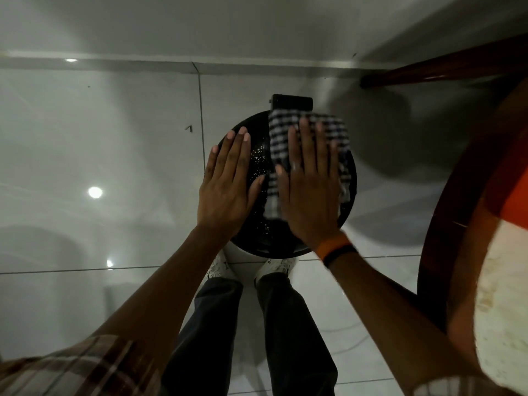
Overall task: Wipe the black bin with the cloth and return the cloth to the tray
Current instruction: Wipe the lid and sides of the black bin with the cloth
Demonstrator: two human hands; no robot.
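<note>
The round black bin (258, 164) stands on the tiled floor right in front of my feet, seen from above, with white specks on its lid. A black-and-white checked cloth (278, 138) lies spread over the lid's right half. My right hand (310, 192) presses flat on the cloth, fingers stretched forward. My left hand (228, 184) rests flat on the lid's left side, fingers apart, holding nothing. No tray can be made out with certainty.
A round wooden table (457, 224) with a pale top and something orange on it fills the right edge. One dark wooden leg (428, 70) runs toward the wall. Glossy white floor tiles (100, 167) stretch to the left.
</note>
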